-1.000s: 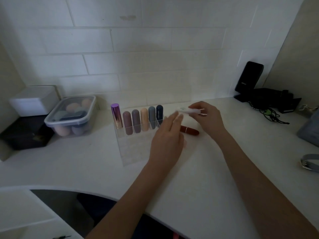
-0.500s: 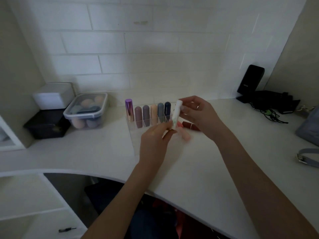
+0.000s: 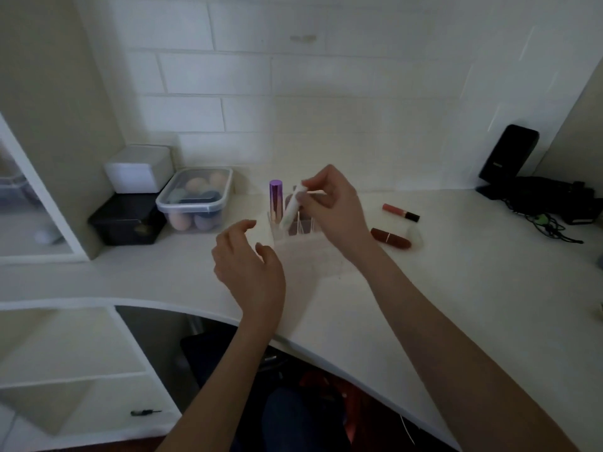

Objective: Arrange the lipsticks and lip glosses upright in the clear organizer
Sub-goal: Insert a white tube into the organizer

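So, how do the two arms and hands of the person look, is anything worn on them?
Both forearms are bare up to the picture's edge: no sleeves show. The left hand and the right hand carry no gloves, and no watch or bracelet is visible on either wrist. The picture is too dim and blurred to tell about rings.

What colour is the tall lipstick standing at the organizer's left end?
Metallic purple fading to pink lower down on the tall lipstick, head view.
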A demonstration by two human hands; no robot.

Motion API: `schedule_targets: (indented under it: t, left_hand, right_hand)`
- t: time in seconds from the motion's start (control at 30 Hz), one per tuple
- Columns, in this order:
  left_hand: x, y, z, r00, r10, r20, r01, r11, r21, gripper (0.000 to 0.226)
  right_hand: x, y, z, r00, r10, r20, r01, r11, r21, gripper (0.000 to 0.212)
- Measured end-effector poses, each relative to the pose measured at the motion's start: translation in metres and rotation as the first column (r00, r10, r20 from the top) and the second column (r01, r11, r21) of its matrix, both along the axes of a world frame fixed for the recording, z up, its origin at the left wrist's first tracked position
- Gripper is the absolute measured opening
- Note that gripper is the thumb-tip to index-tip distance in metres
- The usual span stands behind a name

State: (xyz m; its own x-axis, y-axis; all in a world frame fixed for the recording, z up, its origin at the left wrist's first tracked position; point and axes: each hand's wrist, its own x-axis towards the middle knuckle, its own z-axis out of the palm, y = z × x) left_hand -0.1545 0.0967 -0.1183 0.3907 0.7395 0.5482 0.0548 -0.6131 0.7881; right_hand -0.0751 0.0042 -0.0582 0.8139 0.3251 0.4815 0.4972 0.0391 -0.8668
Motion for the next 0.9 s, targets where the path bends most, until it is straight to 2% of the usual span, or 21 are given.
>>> schedule_targets:
  t: [0.1, 0.2, 0.33, 0.47, 0.53, 0.6, 0.73, 0.8, 0.9]
  left_hand:
    - [0.001, 0.003, -0.001, 1.000, -0.024, 0.020, 0.025, 0.998, -0.051, 0.029]
    - [0.003, 0.001, -0.003, 0.998, -0.057, 0.007, 0.057, 0.998, 0.001, 0.020]
    - [0.006, -0.001, -0.005, 0.989, -0.123, -0.084, 0.130, 0.988, 0.080, 0.022]
    - [0.006, -0.001, -0.005, 0.988, -0.135, -0.074, 0.142, 0.985, 0.099, 0.023]
    - [0.005, -0.005, -0.004, 0.991, -0.130, -0.044, 0.135, 0.978, 0.159, 0.023]
    - [0.004, -0.014, -0.003, 0.985, -0.169, -0.013, 0.166, 0.942, 0.293, 0.024]
    - [0.015, -0.040, -0.006, 0.943, -0.320, -0.092, 0.313, 0.760, 0.569, 0.026]
    - [0.024, -0.050, -0.006, 0.925, -0.342, -0.163, 0.370, 0.718, 0.590, 0.029]
    - [0.033, -0.055, -0.007, 0.909, -0.348, -0.231, 0.416, 0.719, 0.556, 0.029]
  right_hand:
    - [-0.001, 0.014, -0.011, 0.997, 0.012, 0.070, -0.001, 0.989, -0.148, 0.011]
    - [0.002, 0.017, -0.022, 0.988, 0.024, 0.154, 0.018, 0.965, -0.263, 0.004]
    - [0.008, 0.002, -0.011, 0.977, -0.027, 0.211, 0.087, 0.955, -0.285, 0.018]
    - [0.034, -0.045, -0.004, 0.954, -0.255, 0.155, 0.279, 0.947, -0.159, 0.028]
    - [0.050, -0.078, -0.014, 0.902, -0.398, 0.167, 0.427, 0.878, -0.218, 0.032]
    - [0.064, -0.108, -0.028, 0.848, -0.492, 0.196, 0.529, 0.767, -0.362, 0.028]
    - [0.082, -0.142, -0.049, 0.804, -0.552, 0.219, 0.555, 0.567, -0.608, 0.027]
    - [0.080, -0.146, -0.053, 0.822, -0.547, 0.162, 0.495, 0.544, -0.678, 0.031]
    - [0.074, -0.144, -0.059, 0.863, -0.498, 0.090, 0.413, 0.590, -0.694, 0.033]
